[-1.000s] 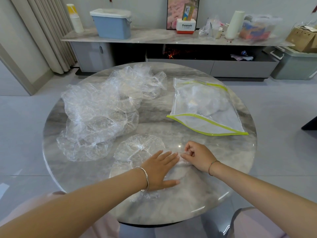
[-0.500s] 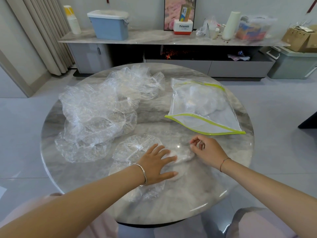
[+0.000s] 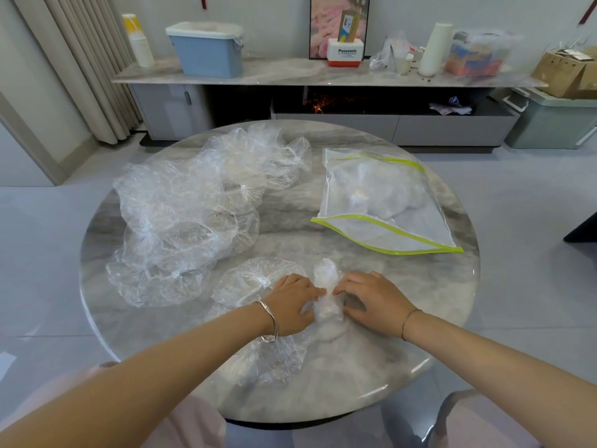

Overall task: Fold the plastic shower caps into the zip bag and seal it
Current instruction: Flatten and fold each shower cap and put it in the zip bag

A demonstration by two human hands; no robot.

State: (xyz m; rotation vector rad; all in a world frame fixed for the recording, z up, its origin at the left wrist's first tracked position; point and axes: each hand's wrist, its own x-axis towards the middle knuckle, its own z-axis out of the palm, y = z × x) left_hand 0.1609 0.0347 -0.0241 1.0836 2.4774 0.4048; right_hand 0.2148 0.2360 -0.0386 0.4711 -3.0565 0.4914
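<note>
The left hand point(image 3: 290, 305) and right hand point(image 3: 371, 302) are pinching 1 shower cap point(image 3: 326, 279) into a thin bundle between them, near the front of the table point(image 3: 436, 286). The zip bag point(image 3: 381, 205) is lying open, well apart. If the fingers are loosening, the springy plastic may be puffing open again. The left wrist is lying on another cap point(image 3: 274, 363), which may be getting dragged along.

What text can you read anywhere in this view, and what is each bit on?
"Panasonic": front of the white and red box on the sideboard.
Small line under it: too small to read.
Print on the yellow and blue card behind that box: blurred.
Label on the cardboard box: too small to read.
No print visible on the zip bag or the shower cap being folded.
</note>
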